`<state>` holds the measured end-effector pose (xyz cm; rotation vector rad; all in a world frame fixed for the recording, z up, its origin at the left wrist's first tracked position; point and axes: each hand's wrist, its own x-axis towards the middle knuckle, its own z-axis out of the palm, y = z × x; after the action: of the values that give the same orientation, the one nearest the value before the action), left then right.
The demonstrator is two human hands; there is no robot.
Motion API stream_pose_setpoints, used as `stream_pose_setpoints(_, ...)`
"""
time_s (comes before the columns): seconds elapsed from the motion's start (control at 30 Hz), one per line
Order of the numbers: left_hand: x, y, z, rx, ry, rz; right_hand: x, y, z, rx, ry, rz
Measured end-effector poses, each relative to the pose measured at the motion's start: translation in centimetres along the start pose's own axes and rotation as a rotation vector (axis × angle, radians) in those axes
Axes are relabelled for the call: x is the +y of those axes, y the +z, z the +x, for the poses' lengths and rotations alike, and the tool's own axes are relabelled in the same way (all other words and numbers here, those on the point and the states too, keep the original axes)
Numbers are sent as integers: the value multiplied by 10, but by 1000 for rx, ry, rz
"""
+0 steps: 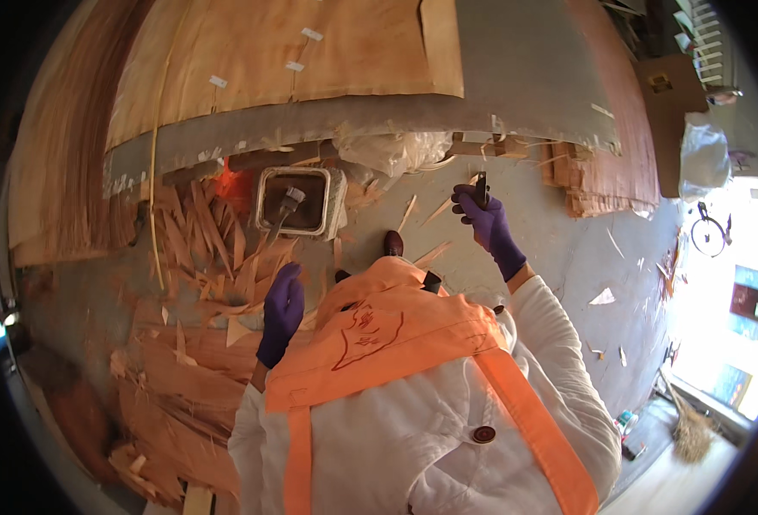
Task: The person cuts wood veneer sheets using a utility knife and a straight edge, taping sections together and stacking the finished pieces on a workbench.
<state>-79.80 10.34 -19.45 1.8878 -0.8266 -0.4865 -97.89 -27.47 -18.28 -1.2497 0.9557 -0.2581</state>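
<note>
My right hand (486, 227), in a purple glove, is raised over the floor and closed around a small dark tool (482, 184). The tool stands upright in the fist; its exact kind is too small to make out. My left hand (283, 313), gloved in purple too, hangs beside my orange apron (379, 339) with fingers extended and nothing in it. Ahead is a bench with a grey top (525, 73), with a large sheet of wood veneer (310, 56) lying on it. Several small white tape pieces stick to the veneer.
Below the bench edge stands a square tub (338, 202) of dark liquid with a brush (291, 202) in it. Veneer scraps (199, 227) litter the floor at left. Stacked reddish sheets (606, 180) lie at right, a broom (692, 429) at lower right. Crumpled clear plastic (392, 150) hangs under the bench.
</note>
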Motion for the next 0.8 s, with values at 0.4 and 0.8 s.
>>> stream_pose_setpoints(0.4,32,28,19,25,-146,5,76,93,64,-68,294,508)
stream_pose_setpoints(0.8,-6,-31,33,-104,209,-1,99,121,32,-62,180,442)
